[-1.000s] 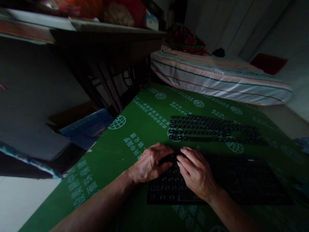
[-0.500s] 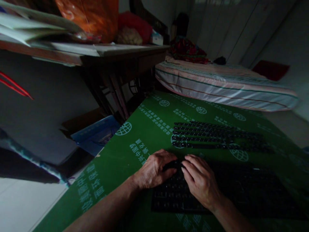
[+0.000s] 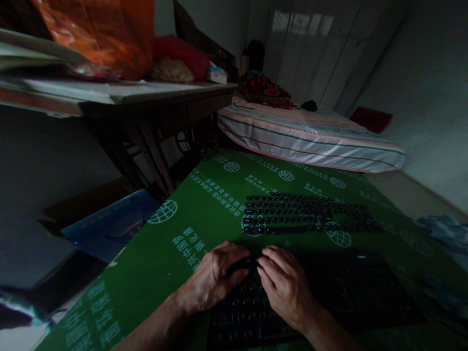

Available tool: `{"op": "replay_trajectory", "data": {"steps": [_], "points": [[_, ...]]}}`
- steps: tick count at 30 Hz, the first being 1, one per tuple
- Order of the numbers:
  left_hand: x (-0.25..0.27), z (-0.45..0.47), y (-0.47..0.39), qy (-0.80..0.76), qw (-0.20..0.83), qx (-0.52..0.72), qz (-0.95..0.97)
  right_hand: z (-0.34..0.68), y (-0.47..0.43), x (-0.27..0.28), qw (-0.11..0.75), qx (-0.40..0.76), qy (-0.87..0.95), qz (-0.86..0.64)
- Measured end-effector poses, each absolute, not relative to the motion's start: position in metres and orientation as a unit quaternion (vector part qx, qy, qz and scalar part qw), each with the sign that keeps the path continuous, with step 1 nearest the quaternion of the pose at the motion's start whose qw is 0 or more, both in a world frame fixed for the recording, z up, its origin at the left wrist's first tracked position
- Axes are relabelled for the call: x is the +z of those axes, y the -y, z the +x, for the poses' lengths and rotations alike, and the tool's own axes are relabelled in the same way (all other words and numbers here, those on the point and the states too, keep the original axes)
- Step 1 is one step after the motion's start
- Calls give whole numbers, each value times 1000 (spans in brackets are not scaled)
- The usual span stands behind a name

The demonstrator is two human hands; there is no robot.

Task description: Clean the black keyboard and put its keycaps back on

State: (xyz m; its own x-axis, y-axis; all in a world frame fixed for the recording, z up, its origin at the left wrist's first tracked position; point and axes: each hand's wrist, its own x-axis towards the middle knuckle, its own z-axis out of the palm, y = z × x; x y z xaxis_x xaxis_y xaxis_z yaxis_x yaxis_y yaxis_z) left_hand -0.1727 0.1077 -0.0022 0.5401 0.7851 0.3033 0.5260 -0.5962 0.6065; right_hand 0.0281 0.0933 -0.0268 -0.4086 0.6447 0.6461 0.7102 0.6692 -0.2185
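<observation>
A black keyboard (image 3: 347,287) lies on the green table near me; key posts without caps show on its left part. My left hand (image 3: 219,273) is closed around its far left corner, thumb on the near side and fingers over the far edge. Close beside it, my right hand (image 3: 285,285) is bent over the keyboard's upper row with its fingertips drawn together. Whatever sits between those fingertips is too dark and small to make out. Beyond the keyboard, loose black keycaps (image 3: 292,212) lie in several rows, with a gap toward the right.
The green table (image 3: 204,204) carries white lettering and globe prints. Left of it stands a wooden desk (image 3: 175,97) with an orange bag (image 3: 106,39). A bed (image 3: 307,136) is at the far end. A blue box (image 3: 113,224) sits low at the left.
The camera view has turned slightly right and up, so the scene sits further left and lower. Both hands stay at the same corner of the keyboard, and the keycap rows look the same.
</observation>
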Motion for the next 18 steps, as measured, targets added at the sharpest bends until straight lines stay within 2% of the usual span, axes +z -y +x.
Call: {"op": "replay_trajectory", "data": {"steps": [18], "points": [[-7, -175, -109, -395, 248, 275, 841, 23, -93, -31, 389, -51, 820, -418]]}}
